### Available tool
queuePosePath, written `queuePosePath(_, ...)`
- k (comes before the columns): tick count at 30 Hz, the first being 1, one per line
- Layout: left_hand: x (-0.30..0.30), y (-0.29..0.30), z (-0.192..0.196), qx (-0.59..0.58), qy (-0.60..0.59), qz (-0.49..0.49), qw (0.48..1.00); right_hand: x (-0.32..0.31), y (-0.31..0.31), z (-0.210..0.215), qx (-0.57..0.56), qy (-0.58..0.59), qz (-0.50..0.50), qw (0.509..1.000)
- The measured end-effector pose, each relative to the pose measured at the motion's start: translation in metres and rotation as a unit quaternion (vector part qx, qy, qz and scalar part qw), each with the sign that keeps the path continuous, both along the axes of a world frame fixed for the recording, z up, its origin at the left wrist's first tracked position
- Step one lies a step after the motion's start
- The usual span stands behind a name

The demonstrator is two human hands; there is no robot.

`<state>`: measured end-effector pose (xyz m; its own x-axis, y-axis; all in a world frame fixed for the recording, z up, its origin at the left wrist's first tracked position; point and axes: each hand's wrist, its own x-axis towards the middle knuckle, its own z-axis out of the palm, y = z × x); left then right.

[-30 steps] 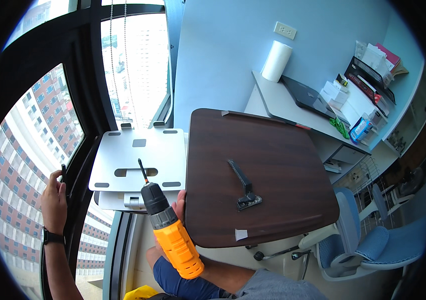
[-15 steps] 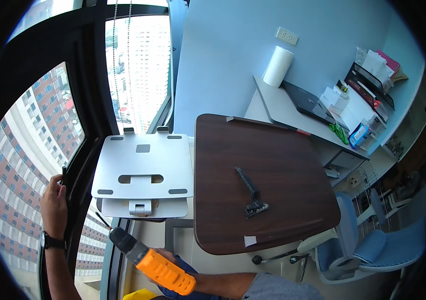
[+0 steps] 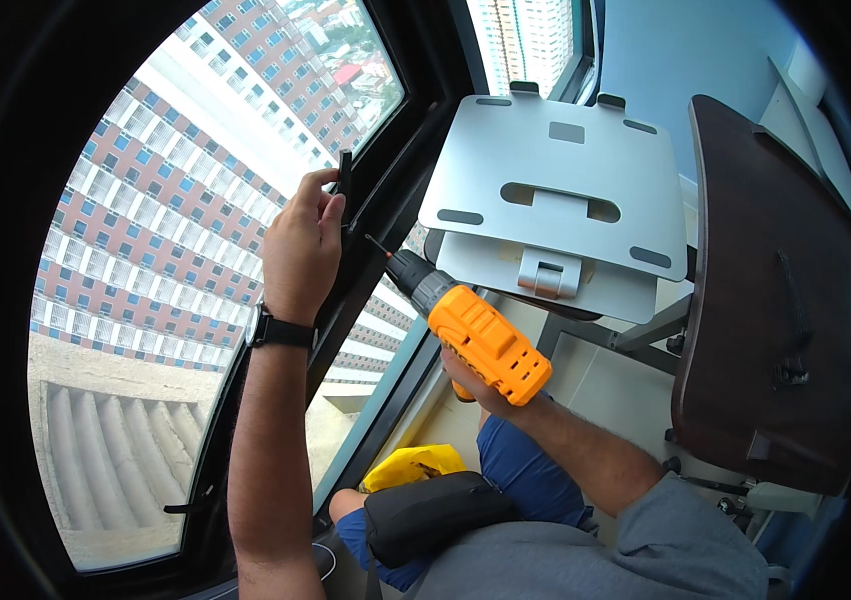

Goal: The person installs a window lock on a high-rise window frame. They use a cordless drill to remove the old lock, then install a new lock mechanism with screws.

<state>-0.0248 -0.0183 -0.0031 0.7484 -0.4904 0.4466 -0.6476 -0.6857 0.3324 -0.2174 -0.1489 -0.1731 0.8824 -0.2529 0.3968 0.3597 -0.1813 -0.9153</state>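
My left hand [image 3: 301, 250], with a dark watch on its wrist, is raised against the black window frame [image 3: 383, 190]. Its fingers close round a slim black window handle [image 3: 345, 172] at the frame's edge; its lower end is partly hidden by the hand. In my right hand [image 3: 462, 372] is an orange and black cordless drill [image 3: 486, 338], gripped by its handle beneath the body. The drill's thin bit points up and left, its tip close to the window frame just below my left hand. Whether the bit touches the frame I cannot tell.
A silver laptop stand [image 3: 556, 165] is beyond the drill. To the right, a dark brown table [image 3: 746, 290] carries a black bracket-like piece [image 3: 796, 330]. A black pouch [image 3: 436, 515] and a yellow bag [image 3: 414, 466] lie at my lap. Another dark handle [image 3: 191, 508] juts from the lower frame.
The view has turned toward the window, so the stand and table appear farther right. The drill's tip has come nearer the window frame and my left hand, which keeps hold of the handle.
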Motion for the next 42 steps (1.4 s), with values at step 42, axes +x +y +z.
queuePosePath(42, -0.001, 0.001, -0.038, -0.184, -0.138, 0.011, 0.973, 0.044, -0.018, 0.047, 0.299, 0.122, 0.182, 0.929)
